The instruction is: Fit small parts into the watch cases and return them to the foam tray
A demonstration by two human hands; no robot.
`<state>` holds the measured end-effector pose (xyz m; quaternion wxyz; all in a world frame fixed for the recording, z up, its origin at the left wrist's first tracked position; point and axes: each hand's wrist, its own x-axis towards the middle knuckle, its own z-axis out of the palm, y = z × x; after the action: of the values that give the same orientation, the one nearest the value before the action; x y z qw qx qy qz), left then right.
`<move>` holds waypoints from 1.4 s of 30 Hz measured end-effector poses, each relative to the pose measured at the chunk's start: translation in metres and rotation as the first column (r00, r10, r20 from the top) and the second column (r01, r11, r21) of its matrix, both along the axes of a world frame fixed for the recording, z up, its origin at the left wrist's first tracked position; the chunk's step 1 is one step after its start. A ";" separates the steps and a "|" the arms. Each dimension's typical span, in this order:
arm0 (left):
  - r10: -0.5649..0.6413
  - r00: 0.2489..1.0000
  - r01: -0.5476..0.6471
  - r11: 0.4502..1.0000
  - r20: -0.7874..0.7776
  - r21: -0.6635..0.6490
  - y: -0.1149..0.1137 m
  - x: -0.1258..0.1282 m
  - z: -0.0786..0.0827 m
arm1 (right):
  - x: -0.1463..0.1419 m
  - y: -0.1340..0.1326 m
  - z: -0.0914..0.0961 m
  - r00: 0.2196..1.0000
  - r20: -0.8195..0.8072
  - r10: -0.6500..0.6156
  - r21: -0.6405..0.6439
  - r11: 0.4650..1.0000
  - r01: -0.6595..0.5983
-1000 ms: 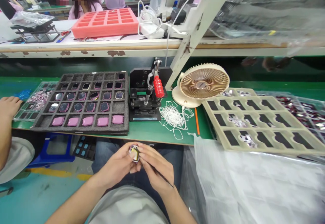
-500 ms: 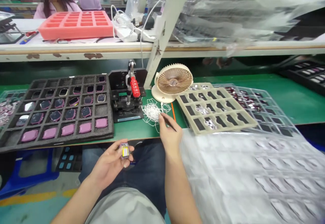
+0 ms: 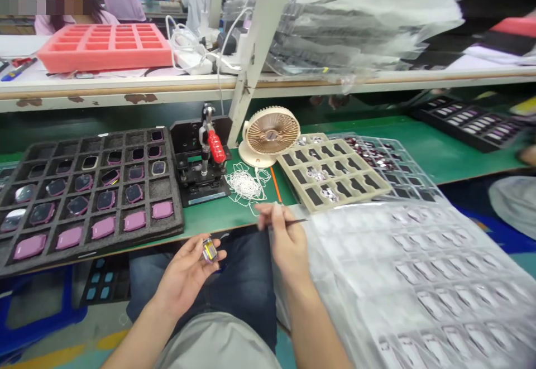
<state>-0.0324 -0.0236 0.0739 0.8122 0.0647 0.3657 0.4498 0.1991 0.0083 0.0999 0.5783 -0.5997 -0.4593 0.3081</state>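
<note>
My left hand [image 3: 183, 279] holds a small shiny square part [image 3: 210, 250] tight in its fingers, low in the middle of the frame. My right hand [image 3: 287, 244] grips a thin dark pick [image 3: 295, 221] near a plastic sheet [image 3: 402, 279]. A black foam tray [image 3: 170, 190] sits at left on the green table [image 3: 469, 159].

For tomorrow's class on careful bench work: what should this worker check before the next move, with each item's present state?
1. Left hand grips the small watch-sized part: ok.
2. Right hand holds the thin pointed tool between its fingers: ok.
3. Black foam tray has pink watch cases in its front row: ok.
4. White cord loops lie separated: not ok, they form a tangled heap.
5. The held part's surface is clean: cannot tell, too small to see.
</note>
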 end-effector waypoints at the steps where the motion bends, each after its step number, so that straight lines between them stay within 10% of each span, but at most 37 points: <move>1: -0.012 1.000 0.012 1.000 -0.001 0.010 0.000 0.000 0.000 | 0.004 -0.016 0.011 0.998 0.055 0.039 -0.034 0.999 -0.037; 7: -0.116 0.993 0.116 0.993 -0.008 0.011 -0.003 0.007 -0.005 | 0.084 -0.059 0.077 0.755 0.642 0.137 -0.301 0.950 0.083; 11: -0.198 0.980 0.198 0.980 -0.015 -0.003 -0.009 0.016 -0.005 | 0.164 -0.006 0.080 0.358 0.906 0.227 -0.354 0.871 0.342; 13: -0.208 0.978 0.207 0.978 -0.034 -0.011 -0.013 0.019 -0.004 | 0.195 0.028 0.069 0.288 0.916 0.281 -0.380 0.836 0.395; 20: -0.136 0.977 0.127 0.990 -0.165 -0.067 -0.026 0.013 -0.008 | 0.238 0.082 0.029 0.167 0.868 0.468 -0.496 0.799 0.340; 42: -0.100 0.979 0.094 0.995 -0.177 -0.039 -0.019 0.021 -0.004 | 0.278 0.087 0.017 0.103 0.853 0.512 -0.523 0.840 0.147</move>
<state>-0.0112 -0.0428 0.0701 0.7981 0.1103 0.4400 0.3965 0.4773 0.0951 0.1170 -0.0882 -0.7065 -0.7021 0.0124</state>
